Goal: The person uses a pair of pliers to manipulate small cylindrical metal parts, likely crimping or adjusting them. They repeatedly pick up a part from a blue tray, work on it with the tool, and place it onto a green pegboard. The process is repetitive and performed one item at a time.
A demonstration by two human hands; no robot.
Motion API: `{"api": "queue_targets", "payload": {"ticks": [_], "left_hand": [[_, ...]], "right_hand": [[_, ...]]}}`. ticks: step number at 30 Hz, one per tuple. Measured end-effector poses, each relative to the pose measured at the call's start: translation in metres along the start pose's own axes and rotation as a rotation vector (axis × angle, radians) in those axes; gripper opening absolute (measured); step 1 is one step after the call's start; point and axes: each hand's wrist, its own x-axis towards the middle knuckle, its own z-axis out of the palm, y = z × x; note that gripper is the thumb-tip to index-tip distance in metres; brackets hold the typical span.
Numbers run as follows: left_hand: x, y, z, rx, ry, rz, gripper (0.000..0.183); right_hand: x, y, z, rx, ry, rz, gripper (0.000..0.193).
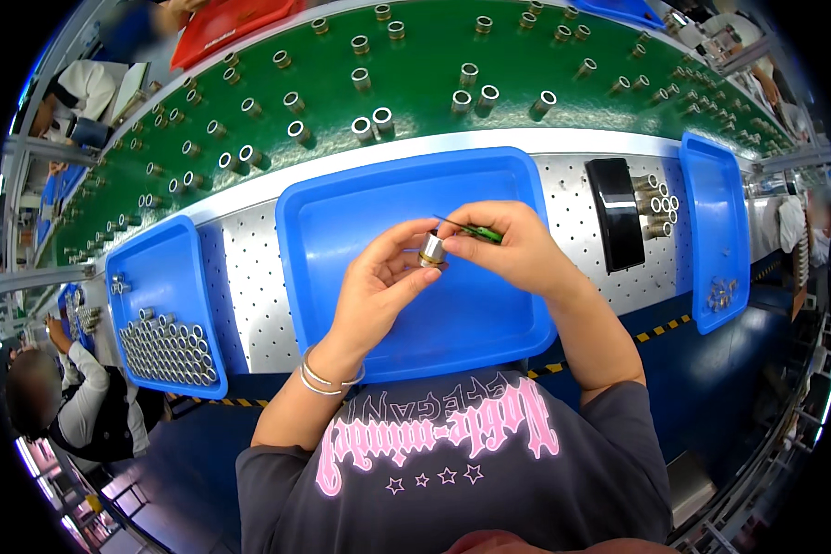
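Observation:
Over a large blue tray (415, 355), my left hand (369, 291) grips a short metal sleeve (431, 246) between thumb and fingers. The sleeve is shiny silver with a brassy ring near its lower end, and it stands nearly upright. My right hand (519, 247) is closed around a slim tool with a green handle (486, 233) and a thin dark tip. That tip reaches toward the sleeve's upper rim, while the right fingertips are close against the sleeve's side. Whether the tip touches the sleeve, I cannot tell.
Behind the tray runs a green conveyor belt (425, 115) dotted with metal sleeves. A blue tray (203, 268) at left holds rows of sleeves. Right of me lie a flat black device (617, 217), a cluster of sleeves (657, 205) and another blue tray (711, 198) with small parts. Other people work nearby.

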Motion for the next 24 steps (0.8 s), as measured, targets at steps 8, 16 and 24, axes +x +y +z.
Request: {"api": "queue_targets", "payload": {"ticks": [8,16,24], "left_hand": [[0.0,-0.008,-0.005,0.015,0.085,0.058,0.048],[-0.005,-0.003,-0.01,-0.36,0.086,-0.094,0.048],[0.0,0.0,-0.008,-0.464,0.118,-0.138,0.048]], "right_hand": [[-0.001,-0.013,0.029,-0.56,0.105,-0.374,0.018],[-0.012,-0.009,0.016,-0.113,0.024,-0.119,0.009],[-0.018,-0.003,0.023,0.024,0.064,-0.05,0.005]]}}
